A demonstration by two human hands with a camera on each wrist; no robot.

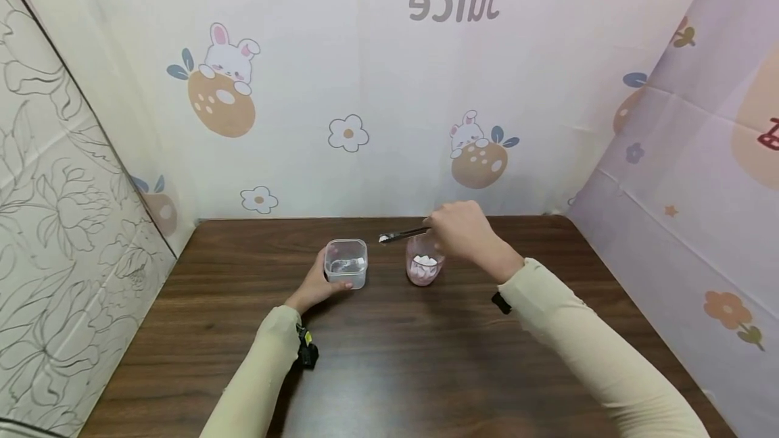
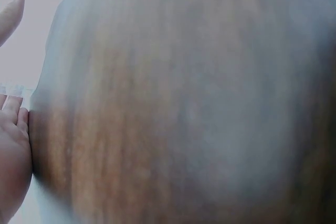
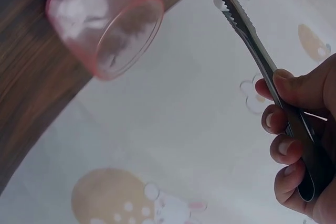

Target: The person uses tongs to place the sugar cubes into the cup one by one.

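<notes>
My left hand (image 1: 315, 284) holds a clear, square plastic container (image 1: 347, 281) upright on the table, thumb at its front and fingers around its left side. A small white piece (image 1: 361, 261) shows inside. Metal tongs (image 3: 268, 72) are gripped in my right hand (image 1: 458, 227), above a pink see-through cup (image 1: 420, 277). A white piece (image 3: 220, 2) is pinched between the serrated tips, which point left toward the container. Several white chunks (image 1: 424, 262) fill the lower part of the cup. In the left wrist view, only part of the left hand (image 2: 13, 156) appears at the edge.
The dark wooden table (image 1: 395, 370) ends at a patterned cloth wall (image 1: 304, 174) behind the container and cup. More patterned cloth (image 1: 675, 222) bounds the right side, and a floral panel (image 1: 67, 222) the left. A table gap separates the container from the cup.
</notes>
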